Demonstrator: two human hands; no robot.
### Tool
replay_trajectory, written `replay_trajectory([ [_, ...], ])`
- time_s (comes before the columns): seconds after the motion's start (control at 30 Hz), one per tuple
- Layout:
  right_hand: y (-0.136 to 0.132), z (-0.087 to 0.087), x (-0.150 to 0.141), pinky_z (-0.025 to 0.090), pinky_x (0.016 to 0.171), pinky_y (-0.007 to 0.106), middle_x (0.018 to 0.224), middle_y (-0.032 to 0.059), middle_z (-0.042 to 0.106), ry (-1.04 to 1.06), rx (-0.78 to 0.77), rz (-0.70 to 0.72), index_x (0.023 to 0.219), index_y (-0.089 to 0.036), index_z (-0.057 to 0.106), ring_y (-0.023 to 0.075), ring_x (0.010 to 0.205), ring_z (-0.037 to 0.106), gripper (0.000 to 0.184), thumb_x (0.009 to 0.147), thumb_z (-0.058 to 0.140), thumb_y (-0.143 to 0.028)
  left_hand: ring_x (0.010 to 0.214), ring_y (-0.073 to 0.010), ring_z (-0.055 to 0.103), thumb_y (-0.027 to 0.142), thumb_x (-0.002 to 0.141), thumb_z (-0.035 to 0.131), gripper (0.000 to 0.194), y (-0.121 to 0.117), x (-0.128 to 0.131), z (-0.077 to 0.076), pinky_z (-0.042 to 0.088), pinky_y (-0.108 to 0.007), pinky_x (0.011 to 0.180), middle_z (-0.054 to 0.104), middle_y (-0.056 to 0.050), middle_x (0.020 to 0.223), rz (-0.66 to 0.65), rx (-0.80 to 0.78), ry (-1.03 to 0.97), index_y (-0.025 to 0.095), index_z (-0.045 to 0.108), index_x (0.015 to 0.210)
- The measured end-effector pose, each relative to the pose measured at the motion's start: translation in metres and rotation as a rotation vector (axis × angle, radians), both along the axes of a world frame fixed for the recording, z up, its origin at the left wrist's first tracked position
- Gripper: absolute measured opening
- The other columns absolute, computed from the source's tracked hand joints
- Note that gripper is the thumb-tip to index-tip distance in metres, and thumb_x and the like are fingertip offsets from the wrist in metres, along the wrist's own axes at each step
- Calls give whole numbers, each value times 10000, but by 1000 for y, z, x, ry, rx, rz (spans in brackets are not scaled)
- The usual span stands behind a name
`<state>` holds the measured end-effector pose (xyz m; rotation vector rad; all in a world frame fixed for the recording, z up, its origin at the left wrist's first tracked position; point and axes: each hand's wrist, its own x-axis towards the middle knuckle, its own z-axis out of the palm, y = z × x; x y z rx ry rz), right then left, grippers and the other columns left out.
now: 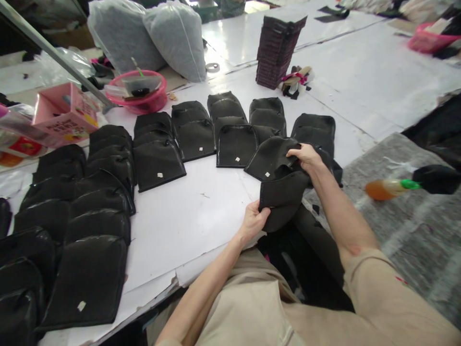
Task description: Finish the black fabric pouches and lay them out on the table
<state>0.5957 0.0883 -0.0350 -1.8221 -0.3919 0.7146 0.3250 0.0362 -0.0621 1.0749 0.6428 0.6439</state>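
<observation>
My left hand (255,220) is closed on the near corner of a black fabric piece (284,199), held just over the table's front edge. My right hand (306,156) lies on the far end of that piece, fingers pressed down where it overlaps another flat black panel (270,161) on the white table (187,216). Several more black panels (158,161) lie in overlapping rows from the left edge to the middle, some with a small white tag.
A tall stack of dark pieces (276,50) stands at the back. A pink bowl (139,91) and a pink box (66,113) sit back left beside two grey bags (151,33). An orange bottle with a green cap (391,188) lies on grey felt at right.
</observation>
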Motion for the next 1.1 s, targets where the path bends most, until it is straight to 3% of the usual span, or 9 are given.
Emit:
replay_trajectory([
  [0.13, -2, -6, 2, 496, 497, 258, 618, -19, 598, -39, 8, -20, 699, -152, 579, 157, 584, 577, 285, 451, 680, -52, 708, -146, 600, 183, 734, 547, 217, -2, -11, 0, 480, -234, 677, 705, -10, 774, 16, -33, 49, 136, 731, 840],
  [0.3, -7, 1, 15, 483, 550, 226, 723, -27, 577, -176, 36, -124, 801, -166, 564, 136, 671, 556, 326, 504, 670, -85, 719, -151, 603, 101, 695, 562, 220, -30, -42, 1, 469, -231, 679, 705, -21, 765, -429, 91, 17, 132, 748, 807],
  [0.33, -8, 4, 17, 479, 549, 226, 735, -25, 579, -186, 28, -98, 829, -168, 570, 138, 675, 556, 347, 510, 680, -88, 701, -146, 599, 110, 711, 569, 200, -35, -49, 1, 467, -228, 662, 703, -22, 756, -449, 52, 15, 131, 747, 802],
  [0.43, -11, 8, 15, 468, 537, 235, 805, -8, 596, -193, -22, -27, 995, -175, 581, 149, 680, 562, 491, 530, 711, -83, 641, -137, 590, 197, 756, 617, 142, -36, -67, 0, 471, -229, 621, 701, -18, 714, -226, -152, 56, 132, 740, 784],
  [0.57, -20, 6, 7, 450, 548, 230, 937, 35, 593, -191, -22, -162, 1233, -170, 501, 143, 714, 568, 716, 567, 723, -32, 797, -185, 660, 178, 677, 698, 191, -11, -98, -1, 522, -279, 768, 757, -38, 856, 92, -291, 72, 151, 765, 854],
  [0.77, -40, 9, 10, 510, 679, 313, 987, 117, 636, -86, 105, -151, 1267, -196, 463, 168, 786, 646, 377, 895, 524, -189, 906, -225, 694, 154, 595, 728, 272, -1, -159, -5, 520, -352, 892, 774, -36, 895, 518, -445, 21, 184, 751, 864],
  [0.93, -53, 6, -24, 455, 949, 370, 1189, 167, 599, -346, 137, -258, 1100, -194, 581, 215, 1084, 595, 332, 784, 680, -173, 935, -233, 699, 159, 586, 727, 295, -15, -192, -9, 519, -375, 913, 771, -25, 873, 681, -521, 26, 199, 730, 878],
  [1.0, -55, 2, -58, 482, 931, 404, 1068, 128, 657, -379, 180, -79, 1048, -199, 628, 227, 987, 638, 308, 763, 724, -264, 934, -236, 701, 157, 570, 733, 305, -19, -199, -9, 515, -378, 925, 769, -21, 846, 709, -517, 12, 202, 728, 872],
  [1.1, -55, -8, -123, 550, 801, 413, 983, 96, 694, 29, 140, 408, 1045, -193, 660, 229, 868, 679, 404, 741, 753, -442, 923, -253, 704, 156, 537, 741, 323, -23, -208, -10, 513, -404, 934, 766, -16, 814, 735, -503, -9, 211, 728, 854],
])
